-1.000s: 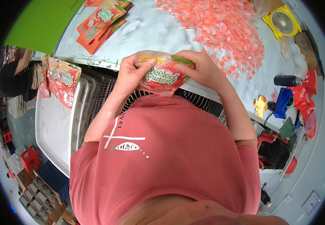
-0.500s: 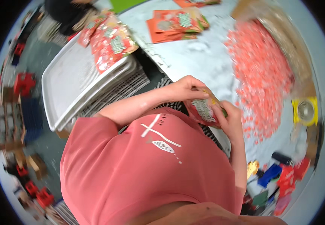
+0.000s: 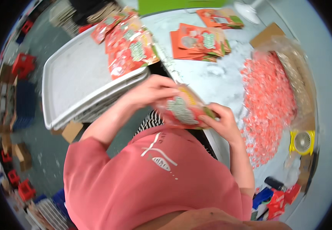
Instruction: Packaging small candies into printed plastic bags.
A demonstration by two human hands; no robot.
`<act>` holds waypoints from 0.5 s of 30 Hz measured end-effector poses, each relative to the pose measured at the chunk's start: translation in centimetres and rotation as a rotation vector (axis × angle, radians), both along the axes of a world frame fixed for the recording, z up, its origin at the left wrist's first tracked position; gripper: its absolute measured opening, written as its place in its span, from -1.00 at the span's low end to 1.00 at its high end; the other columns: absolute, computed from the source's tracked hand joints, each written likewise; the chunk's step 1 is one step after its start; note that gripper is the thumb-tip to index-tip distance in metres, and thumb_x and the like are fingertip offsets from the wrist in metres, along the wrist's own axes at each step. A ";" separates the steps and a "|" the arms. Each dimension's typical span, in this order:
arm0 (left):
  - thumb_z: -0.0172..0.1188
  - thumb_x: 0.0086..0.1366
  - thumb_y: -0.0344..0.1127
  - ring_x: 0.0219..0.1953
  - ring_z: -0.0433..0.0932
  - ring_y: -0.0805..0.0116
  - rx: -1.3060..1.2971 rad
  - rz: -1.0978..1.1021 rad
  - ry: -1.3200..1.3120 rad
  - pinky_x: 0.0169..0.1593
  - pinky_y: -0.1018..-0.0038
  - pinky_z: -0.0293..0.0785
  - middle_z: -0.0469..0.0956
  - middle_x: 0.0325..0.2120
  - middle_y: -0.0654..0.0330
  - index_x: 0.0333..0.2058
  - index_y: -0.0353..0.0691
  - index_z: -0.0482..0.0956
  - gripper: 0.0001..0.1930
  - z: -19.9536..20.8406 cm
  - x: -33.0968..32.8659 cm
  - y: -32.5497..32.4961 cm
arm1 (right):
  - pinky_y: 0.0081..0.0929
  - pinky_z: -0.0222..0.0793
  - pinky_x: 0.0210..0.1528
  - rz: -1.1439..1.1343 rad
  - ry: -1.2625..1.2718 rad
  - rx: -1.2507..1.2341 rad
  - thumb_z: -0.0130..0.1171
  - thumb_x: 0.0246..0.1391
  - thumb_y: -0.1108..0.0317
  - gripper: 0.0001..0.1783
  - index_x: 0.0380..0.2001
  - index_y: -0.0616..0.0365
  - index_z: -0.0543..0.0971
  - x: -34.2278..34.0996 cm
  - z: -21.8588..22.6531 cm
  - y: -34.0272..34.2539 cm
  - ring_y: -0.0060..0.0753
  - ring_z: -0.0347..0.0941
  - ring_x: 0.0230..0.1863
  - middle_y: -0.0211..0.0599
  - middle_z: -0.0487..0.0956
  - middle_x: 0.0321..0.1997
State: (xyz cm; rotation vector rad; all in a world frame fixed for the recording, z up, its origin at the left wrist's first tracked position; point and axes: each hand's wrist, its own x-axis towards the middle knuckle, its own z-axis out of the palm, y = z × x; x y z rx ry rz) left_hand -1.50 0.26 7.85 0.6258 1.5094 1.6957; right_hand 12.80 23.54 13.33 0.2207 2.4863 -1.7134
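Note:
In front of my chest I hold a red and green printed candy bag between both hands, tilted over the table's near edge. My left hand grips its upper left part, thumb and fingers closed on it. The right-hand corner is pinched by my right hand. Whether the bag is sealed I cannot tell. On the table to the right lies a big heap of small pink wrapped candies. Beyond the bag, a stack of flat orange bags rests on the white table.
To the left, stacked white trays carry several filled bags at their right end. More orange bags lie farther back. A yellow fan stands beside the heap, near a cardboard box with plastic lining. Part of another person shows at the upper left.
My view has turned, so table and trays sit lower in the picture. The bag and both hands have shifted left, toward the trays, with the bag still held.

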 end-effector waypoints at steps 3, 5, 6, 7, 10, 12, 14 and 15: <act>0.20 0.37 -0.34 -0.43 0.48 0.67 -0.263 -0.117 0.251 -0.44 0.67 0.31 0.59 -0.45 0.33 -0.25 -0.35 0.67 -0.82 3.2 -4.1 -5.4 | -0.60 0.38 -0.48 0.242 0.228 0.031 0.30 0.13 0.44 -0.86 -0.30 0.30 0.62 -3.6 -1.6 -1.4 -0.66 0.49 -0.51 -0.36 0.55 -0.51; 0.16 0.39 -0.30 -0.60 0.42 0.65 -0.344 -0.008 0.281 -0.55 0.68 0.22 0.55 -0.58 0.37 -0.21 -0.33 0.67 -0.79 5.5 -5.4 -7.8 | -0.59 0.42 -0.44 0.268 0.379 0.058 0.28 0.14 0.43 -0.83 -0.25 0.31 0.61 -6.2 -1.4 -3.7 -0.61 0.49 -0.52 -0.37 0.53 -0.50; 0.10 0.42 -0.29 -0.51 0.48 0.61 -0.384 0.017 0.327 -0.56 0.67 0.32 0.58 -0.49 0.34 -0.13 -0.29 0.65 -0.77 6.4 -6.5 -9.4 | -0.60 0.43 -0.43 0.272 0.458 0.062 0.26 0.16 0.43 -0.82 -0.21 0.32 0.60 -7.5 -0.9 -4.7 -0.60 0.49 -0.53 -0.39 0.53 -0.50; 0.09 0.43 -0.27 -0.45 0.50 0.59 -0.368 0.104 0.314 -0.53 0.65 0.39 0.58 -0.44 0.32 -0.09 -0.27 0.64 -0.75 6.9 -7.4 -10.7 | -0.60 0.43 -0.43 0.255 0.459 0.068 0.26 0.16 0.43 -0.82 -0.21 0.32 0.60 -8.7 -0.6 -5.3 -0.60 0.49 -0.53 -0.39 0.53 -0.50; 0.04 0.46 -0.15 -0.32 0.51 0.55 -0.320 0.380 0.414 -0.37 0.55 0.54 0.55 -0.36 0.31 -0.03 -0.20 0.60 -0.70 6.6 -12.1 -15.1 | -0.62 0.43 -0.36 0.299 0.247 -0.234 0.20 0.20 0.43 -0.76 -0.08 0.26 0.57 -12.0 -1.1 -5.4 -0.63 0.48 -0.47 -0.43 0.55 -0.43; 0.05 0.47 -0.09 -0.36 0.49 0.60 -0.408 0.490 0.496 -0.30 0.60 0.47 0.52 -0.41 0.40 -0.08 -0.15 0.59 -0.71 6.5 -16.4 -18.5 | -0.61 0.42 -0.26 0.169 0.371 0.070 0.19 0.21 0.39 -0.73 -0.03 0.19 0.57 -14.3 -3.8 -3.2 -0.64 0.48 -0.32 -0.42 0.56 -0.34; 0.03 0.48 -0.05 -0.41 0.44 0.65 -0.480 0.567 0.533 -0.30 0.62 0.39 0.51 -0.41 0.44 -0.06 -0.12 0.59 -0.69 4.6 -22.5 -20.8 | -0.54 0.42 -0.17 -0.211 0.507 0.141 0.21 0.18 0.37 -0.72 -0.05 0.17 0.59 -17.3 -8.7 1.0 -0.49 0.50 -0.23 -0.34 0.58 -0.21; 0.06 0.47 -0.07 -0.36 0.48 0.62 -0.492 0.575 0.508 -0.23 0.59 0.42 0.56 -0.34 0.39 -0.02 -0.17 0.59 -0.67 3.0 -25.7 -21.8 | -0.48 0.44 -0.16 -0.345 0.497 0.304 0.23 0.17 0.30 -0.68 -0.03 0.16 0.59 -18.5 -10.7 4.2 -0.43 0.52 -0.22 -0.28 0.59 -0.19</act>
